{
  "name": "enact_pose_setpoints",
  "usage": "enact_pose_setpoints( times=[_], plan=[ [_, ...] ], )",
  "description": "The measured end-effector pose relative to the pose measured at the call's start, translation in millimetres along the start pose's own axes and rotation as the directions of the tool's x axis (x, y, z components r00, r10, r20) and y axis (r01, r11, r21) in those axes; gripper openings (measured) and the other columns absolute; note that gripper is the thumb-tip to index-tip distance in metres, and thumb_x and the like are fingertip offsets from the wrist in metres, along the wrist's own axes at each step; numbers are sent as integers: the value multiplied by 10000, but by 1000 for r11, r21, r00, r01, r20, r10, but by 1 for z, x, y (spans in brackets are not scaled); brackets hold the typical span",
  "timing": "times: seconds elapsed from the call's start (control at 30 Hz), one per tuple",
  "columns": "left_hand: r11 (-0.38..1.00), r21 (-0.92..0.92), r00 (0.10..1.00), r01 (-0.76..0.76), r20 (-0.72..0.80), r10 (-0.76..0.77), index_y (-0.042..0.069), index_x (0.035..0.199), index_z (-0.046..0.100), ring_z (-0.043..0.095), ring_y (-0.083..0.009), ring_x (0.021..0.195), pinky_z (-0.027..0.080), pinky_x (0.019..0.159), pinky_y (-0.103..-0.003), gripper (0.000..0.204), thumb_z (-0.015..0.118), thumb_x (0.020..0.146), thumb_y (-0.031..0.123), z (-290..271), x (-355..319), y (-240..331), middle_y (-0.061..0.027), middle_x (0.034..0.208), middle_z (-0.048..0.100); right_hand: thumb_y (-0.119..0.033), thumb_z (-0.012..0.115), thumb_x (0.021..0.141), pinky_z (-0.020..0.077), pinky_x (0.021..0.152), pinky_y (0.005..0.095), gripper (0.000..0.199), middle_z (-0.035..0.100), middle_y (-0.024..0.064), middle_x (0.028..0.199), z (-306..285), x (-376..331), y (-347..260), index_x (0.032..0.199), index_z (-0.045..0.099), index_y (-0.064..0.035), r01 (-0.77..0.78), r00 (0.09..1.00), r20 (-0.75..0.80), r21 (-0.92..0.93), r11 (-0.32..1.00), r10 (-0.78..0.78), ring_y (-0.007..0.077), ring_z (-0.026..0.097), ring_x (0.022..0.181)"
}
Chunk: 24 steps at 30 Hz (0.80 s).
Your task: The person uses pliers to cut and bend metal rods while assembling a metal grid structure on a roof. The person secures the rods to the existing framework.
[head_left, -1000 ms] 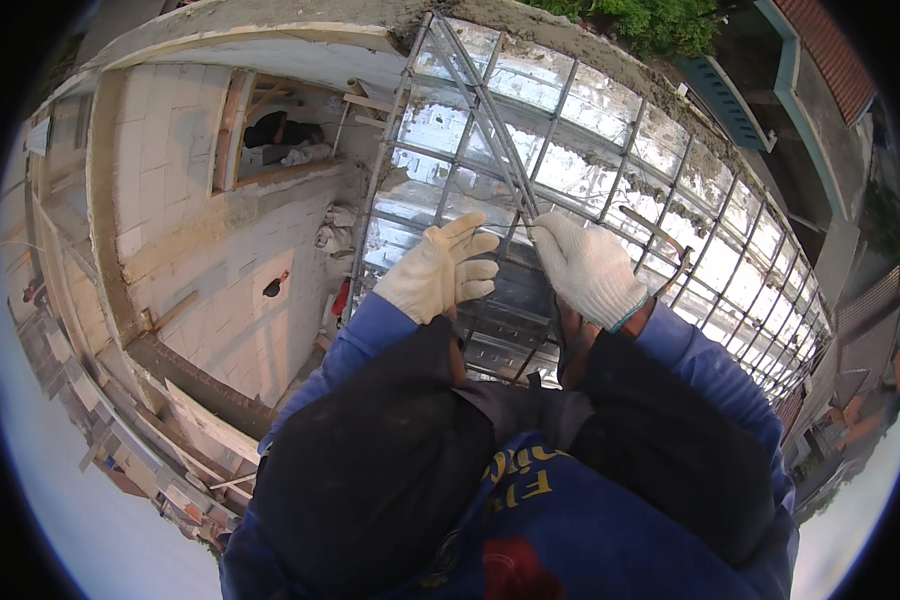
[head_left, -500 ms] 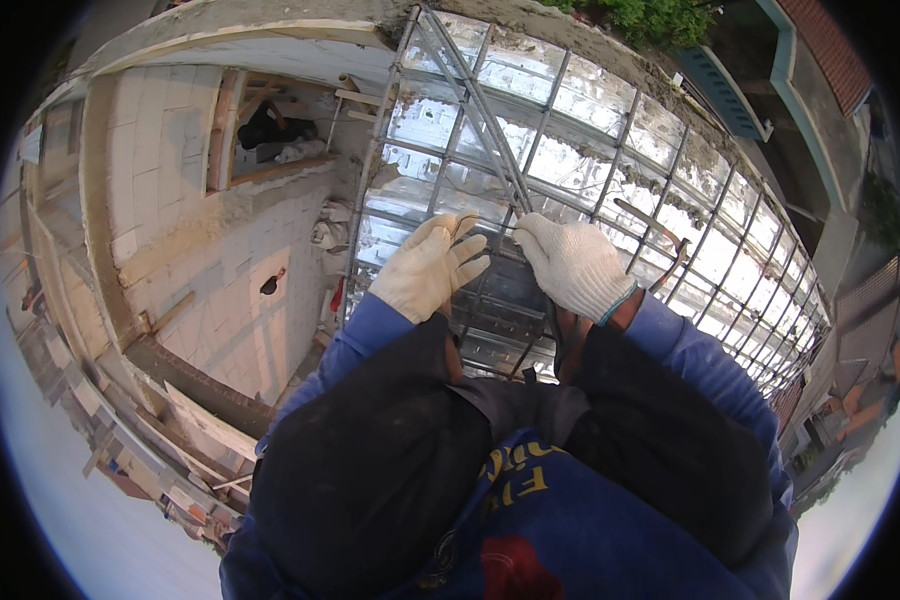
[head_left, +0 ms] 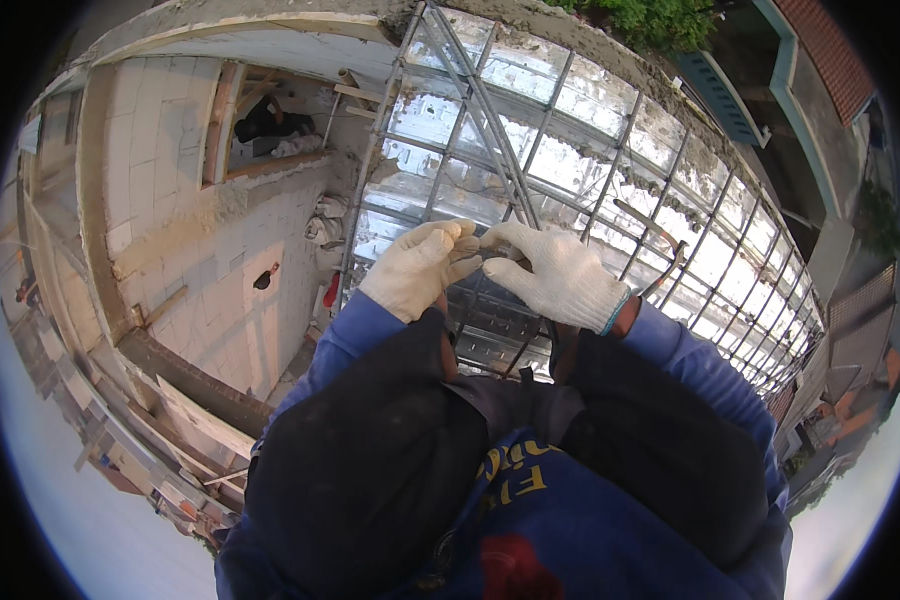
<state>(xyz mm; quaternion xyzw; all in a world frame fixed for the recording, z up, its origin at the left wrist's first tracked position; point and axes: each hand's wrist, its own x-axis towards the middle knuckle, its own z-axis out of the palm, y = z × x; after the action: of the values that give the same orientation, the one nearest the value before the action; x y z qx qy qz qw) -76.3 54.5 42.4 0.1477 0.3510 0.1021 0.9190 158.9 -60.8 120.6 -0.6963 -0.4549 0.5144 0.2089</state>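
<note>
My left hand (head_left: 418, 268), in a white knit glove, is raised over a steel rebar grid (head_left: 540, 130) with its fingertips drawn together. Whatever they pinch is too small to make out. Close beside it, my right hand (head_left: 562, 276), gloved alike, reaches toward those fingertips, with its thumb and index finger apart. No object shows between them. Beyond the hands, a pair of long rebars (head_left: 480, 105) lies slantwise across the grid. Shiny corrugated metal decking (head_left: 590, 95) lies under the bars.
A tool with a long handle and curved end (head_left: 652, 225) lies on the grid at right. Left of the decking edge, the level drops beside a pale block wall (head_left: 160, 150) with a wood-framed opening (head_left: 220, 125). A rough concrete edge (head_left: 630, 50) borders the far side.
My right hand has moved left toward my left hand, and its thumb and index finger have spread. The left hand's fingers, earlier spread, have drawn together.
</note>
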Motion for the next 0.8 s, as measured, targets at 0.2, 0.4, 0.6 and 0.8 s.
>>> enact_pose_setpoints(
  times=[0.2,0.4,0.6,0.8],
  plan=[
    [994,-41,993,100,66,-97,60,1337,733,688,-264,1314,543,1144,-477,329,738,1111,299,13,1,-3,-121,1422,728,-337,560,1136,601,943,536,333,798,205,1138,-8,12,-11,1354,726,-148,-63,985,147,-209,976,95,432,758,1080],
    [977,-105,982,186,-20,-189,83,1318,734,693,-247,1293,551,1128,-449,303,718,1123,315,21,5,-7,-82,1379,738,-329,529,1144,600,949,547,356,799,221,1117,-9,10,-9,1409,718,-186,-90,985,137,-126,988,107,443,760,1074],
    [980,63,982,190,-28,-189,81,1353,711,669,-235,1316,533,1135,-441,318,699,1136,313,8,6,-14,-77,1414,717,-322,502,1150,593,970,541,386,792,239,1142,-8,17,-9,1429,710,-155,-184,960,188,-131,974,206,460,753,1094],
    [986,45,987,159,-47,-157,59,1409,689,645,-222,1347,503,1149,-437,379,707,1130,315,11,5,-15,-88,1450,699,-308,495,1145,590,964,554,372,785,252,1138,14,20,32,1368,716,-107,-99,989,118,30,995,95,471,751,1076]
  ],
)
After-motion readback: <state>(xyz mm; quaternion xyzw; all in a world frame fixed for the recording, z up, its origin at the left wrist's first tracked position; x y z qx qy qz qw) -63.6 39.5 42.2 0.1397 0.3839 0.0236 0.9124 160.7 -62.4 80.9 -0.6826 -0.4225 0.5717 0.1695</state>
